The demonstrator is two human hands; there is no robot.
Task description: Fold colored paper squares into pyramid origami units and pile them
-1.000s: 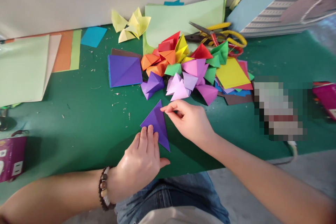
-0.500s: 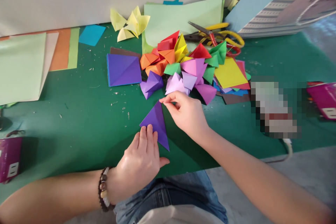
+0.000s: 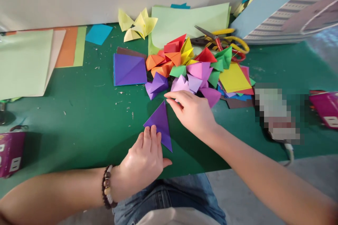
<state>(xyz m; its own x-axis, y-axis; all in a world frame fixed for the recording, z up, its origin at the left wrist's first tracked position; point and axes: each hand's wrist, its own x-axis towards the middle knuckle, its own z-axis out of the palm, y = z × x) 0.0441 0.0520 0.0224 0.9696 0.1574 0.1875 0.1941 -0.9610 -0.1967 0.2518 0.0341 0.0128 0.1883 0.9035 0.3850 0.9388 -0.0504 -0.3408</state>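
A purple sheet of paper [image 3: 160, 119], folded into a triangle, lies on the green table in front of me. My left hand [image 3: 146, 156] rests with its outstretched fingers flat on the triangle's lower left part, thumb spread to the side. At the triangle's top corner hovers my right hand [image 3: 191, 112], its thumb and forefinger slightly apart with nothing seen between them. Just beyond sits a folded purple paper piece [image 3: 157, 85], beside a stack of purple squares [image 3: 130, 70] with creases across the top one.
Folded pieces in several colours, such as orange ones [image 3: 161, 65], are heaped behind my right hand. Scissors [image 3: 219, 40] lie behind them. Large paper sheets [image 3: 26, 65] cover the left side. A blurred-out object [image 3: 277, 112] with a cable and a magenta box [image 3: 326, 107] stand right.
My right thumb and forefinger have parted from their pinch at the triangle's top corner. The left hand stays pressed on the paper. The whole view has shifted slightly.
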